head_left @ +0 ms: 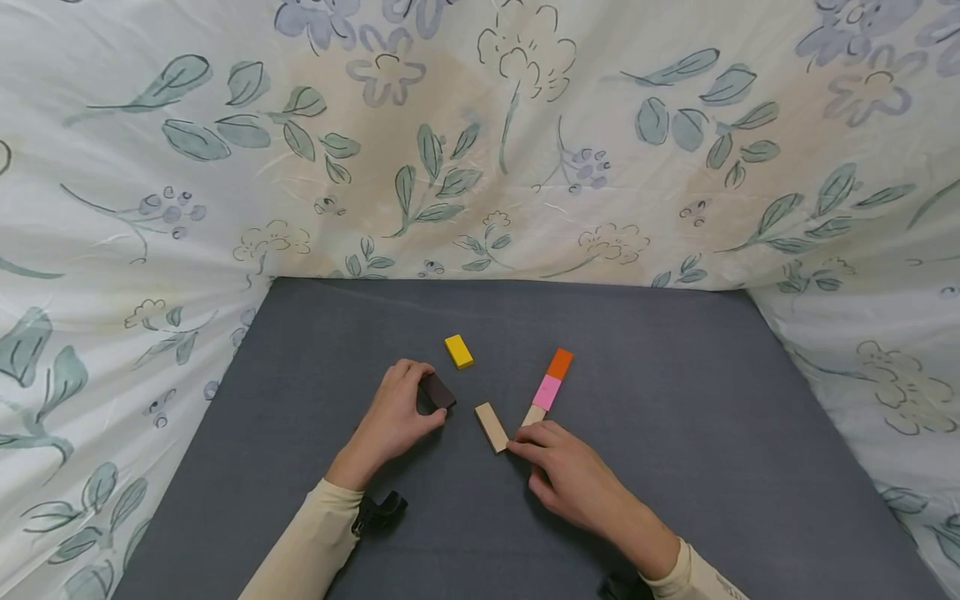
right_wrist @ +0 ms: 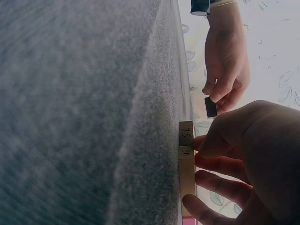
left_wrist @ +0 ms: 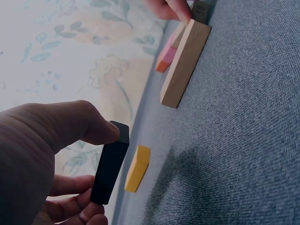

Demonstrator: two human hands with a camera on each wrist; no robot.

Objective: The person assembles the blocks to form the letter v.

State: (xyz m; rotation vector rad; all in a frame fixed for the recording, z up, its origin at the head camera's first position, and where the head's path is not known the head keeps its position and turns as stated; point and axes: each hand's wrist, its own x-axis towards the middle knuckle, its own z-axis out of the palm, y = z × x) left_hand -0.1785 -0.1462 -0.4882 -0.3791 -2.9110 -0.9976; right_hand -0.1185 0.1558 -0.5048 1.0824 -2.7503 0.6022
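My left hand (head_left: 393, 412) holds a dark block (head_left: 437, 392) between thumb and fingers. In the left wrist view, the dark block (left_wrist: 111, 161) is tilted and raised off the cloth. Two plain wooden blocks form a V: the left wooden block (head_left: 491, 427) and the right wooden block (head_left: 533, 415). At the V's near point, my right hand (head_left: 573, 475) touches the wood with its fingertips, partly covering the right block. The right wrist view shows end faces marked 75 (right_wrist: 186, 133) and 50 (right_wrist: 186, 152). Beyond the right block, a pink block (head_left: 547, 392) and an orange block (head_left: 559, 364) continue its line.
A yellow block (head_left: 459, 352) lies by itself beyond the left hand. Dark grey cloth (head_left: 675, 467) covers the table. Flowered fabric (head_left: 450, 192) hangs behind and along both sides. Black straps with mounts (head_left: 378, 512) sit at the wrists.
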